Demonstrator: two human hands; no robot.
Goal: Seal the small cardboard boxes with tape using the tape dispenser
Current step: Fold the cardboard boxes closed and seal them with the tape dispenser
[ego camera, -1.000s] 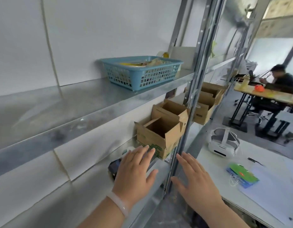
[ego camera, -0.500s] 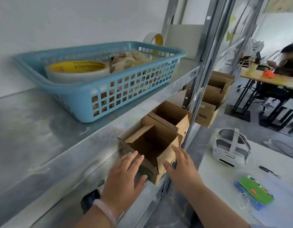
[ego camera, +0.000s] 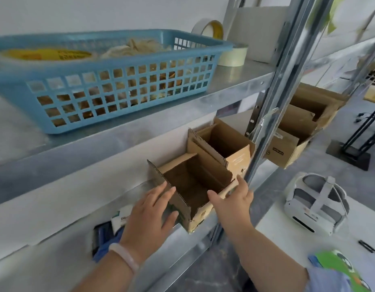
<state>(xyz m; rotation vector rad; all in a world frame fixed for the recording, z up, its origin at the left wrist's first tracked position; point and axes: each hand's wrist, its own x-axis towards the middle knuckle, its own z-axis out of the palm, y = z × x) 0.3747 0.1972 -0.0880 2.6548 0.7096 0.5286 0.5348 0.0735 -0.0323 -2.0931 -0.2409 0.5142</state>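
Note:
A small open cardboard box point(ego camera: 193, 184) stands on the lower metal shelf point(ego camera: 174, 245), flaps up. My left hand point(ego camera: 149, 216) lies flat against its left side, fingers spread. My right hand point(ego camera: 232, 201) grips its right flap and wall. Behind it stands a second open small box point(ego camera: 224, 144), and beyond the shelf post two more open boxes point(ego camera: 292, 135). Tape rolls point(ego camera: 233, 54) sit on the upper shelf beside a blue basket point(ego camera: 110, 81) holding another yellow-cored roll point(ego camera: 47, 54). No tape dispenser shows.
A metal upright post point(ego camera: 275, 106) stands just right of the box. A white headset point(ego camera: 317, 203) and a green-and-blue object point(ego camera: 338, 268) lie on the white table at right. Dark and blue items point(ego camera: 106, 237) lie on the lower shelf near my left wrist.
The view has moved closer to the shelf. Both hands have reached the nearest box: the left now presses its side and the right has closed on its right flap.

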